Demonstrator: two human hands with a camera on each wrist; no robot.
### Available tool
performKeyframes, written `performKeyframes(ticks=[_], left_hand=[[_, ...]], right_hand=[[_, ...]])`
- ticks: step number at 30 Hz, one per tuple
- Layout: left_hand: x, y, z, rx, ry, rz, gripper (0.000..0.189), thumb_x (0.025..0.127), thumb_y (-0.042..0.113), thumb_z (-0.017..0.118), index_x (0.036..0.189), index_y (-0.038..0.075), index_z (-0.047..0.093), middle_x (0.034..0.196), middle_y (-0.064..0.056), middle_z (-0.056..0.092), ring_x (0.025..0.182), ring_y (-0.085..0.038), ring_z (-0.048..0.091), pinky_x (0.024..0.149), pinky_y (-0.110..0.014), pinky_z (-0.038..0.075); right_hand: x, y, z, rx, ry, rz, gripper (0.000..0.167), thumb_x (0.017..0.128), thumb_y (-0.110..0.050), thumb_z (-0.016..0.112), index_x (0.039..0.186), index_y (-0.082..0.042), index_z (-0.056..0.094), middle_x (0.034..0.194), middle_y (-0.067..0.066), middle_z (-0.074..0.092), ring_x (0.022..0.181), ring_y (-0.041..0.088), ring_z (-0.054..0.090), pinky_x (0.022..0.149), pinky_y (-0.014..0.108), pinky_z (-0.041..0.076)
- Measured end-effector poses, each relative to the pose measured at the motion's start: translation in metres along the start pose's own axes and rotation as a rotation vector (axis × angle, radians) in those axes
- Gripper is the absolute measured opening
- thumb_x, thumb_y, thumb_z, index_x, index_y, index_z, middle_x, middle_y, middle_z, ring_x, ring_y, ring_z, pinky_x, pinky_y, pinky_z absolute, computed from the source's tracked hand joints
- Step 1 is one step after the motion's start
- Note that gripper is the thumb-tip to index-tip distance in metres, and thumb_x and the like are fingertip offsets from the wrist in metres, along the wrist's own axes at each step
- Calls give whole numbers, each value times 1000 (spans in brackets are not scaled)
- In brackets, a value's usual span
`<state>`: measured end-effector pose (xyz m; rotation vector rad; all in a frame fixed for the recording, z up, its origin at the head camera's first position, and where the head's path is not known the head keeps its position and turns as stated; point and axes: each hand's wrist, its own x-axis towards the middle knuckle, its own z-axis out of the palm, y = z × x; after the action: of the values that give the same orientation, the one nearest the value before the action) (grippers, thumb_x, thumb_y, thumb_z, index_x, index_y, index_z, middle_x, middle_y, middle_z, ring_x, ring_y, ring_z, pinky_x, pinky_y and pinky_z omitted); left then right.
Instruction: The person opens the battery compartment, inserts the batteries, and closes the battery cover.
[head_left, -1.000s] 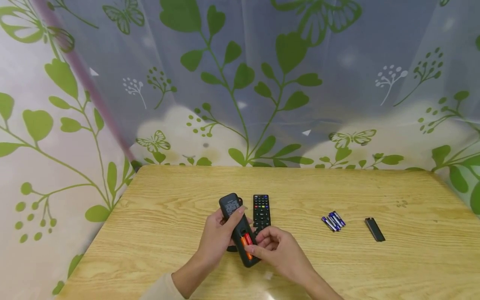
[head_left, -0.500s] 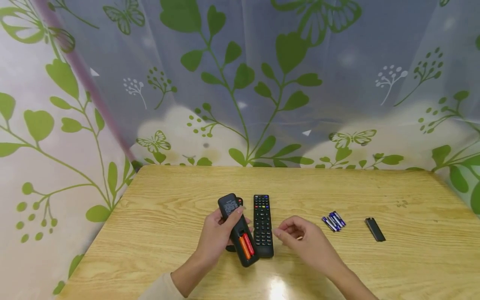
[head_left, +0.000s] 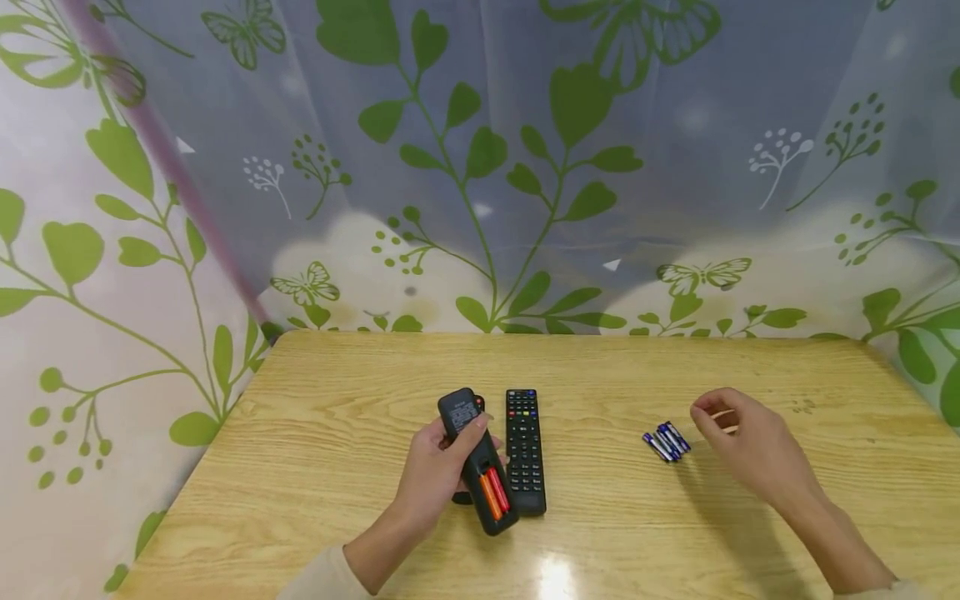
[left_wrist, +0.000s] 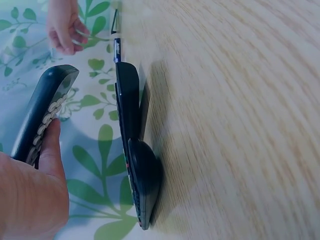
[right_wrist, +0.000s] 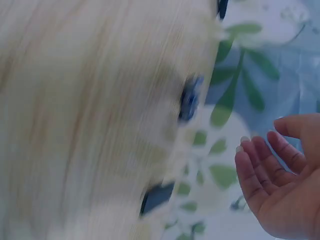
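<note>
Evidently, I am at the battery step on the remote [head_left: 480, 459], which sits tilted in the left hand [head_left: 433, 468], face down, low over the desk [head_left: 360, 417]. That hand grips it firmly, thumb across the back. Two orange-red batteries [head_left: 490, 497] lie side by side in the uncovered slot and look seated to me, so I judge that closing up is what remains.

My right hand [head_left: 753, 446] hangs above the desk, fingers loosely bent with nothing in them, just beside the loose blue batteries [head_left: 667, 442]. Below it, the right wrist view gives me a small dark plate [right_wrist: 158, 197], which I take for the slot's cover, though blur keeps me from being certain.

Next, I'd want a thumb-and-finger pinch on that plate's edges, then careful alignment over the slot while the left hand keeps the remote steady; a skewed cover could catch.
</note>
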<state>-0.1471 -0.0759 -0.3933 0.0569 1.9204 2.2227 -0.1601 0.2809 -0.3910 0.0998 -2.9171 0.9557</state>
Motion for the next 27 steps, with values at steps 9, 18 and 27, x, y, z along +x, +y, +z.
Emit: performKeyframes(ticks=[9, 18, 27], left_hand=[[0, -2, 0, 15, 5, -4, 54, 97, 31, 56, 133, -7, 44, 108, -23, 64, 95, -34, 67, 75, -39, 57], [1, -2, -1, 12, 15, -12, 57, 97, 33, 58, 135, -6, 42, 106, -22, 65, 94, -34, 67, 74, -39, 57], [0, -2, -2, 33, 9, -8, 56, 97, 32, 57, 135, -7, 42, 108, -23, 64, 93, -34, 67, 73, -39, 58]], right_hand=[[3, 54, -24, -140, -84, 44, 49, 100, -36, 49, 124, 6, 55, 120, 29, 55, 94, 40, 59, 65, 49, 50], [4, 72, -17, -233, -218, 40, 68, 91, -47, 61, 125, 11, 52, 109, 32, 56, 91, 42, 59, 61, 45, 51], [11, 72, -13, -294, -242, 27, 46, 88, -27, 68, 116, 9, 61, 99, 27, 64, 88, 42, 61, 63, 45, 52]])
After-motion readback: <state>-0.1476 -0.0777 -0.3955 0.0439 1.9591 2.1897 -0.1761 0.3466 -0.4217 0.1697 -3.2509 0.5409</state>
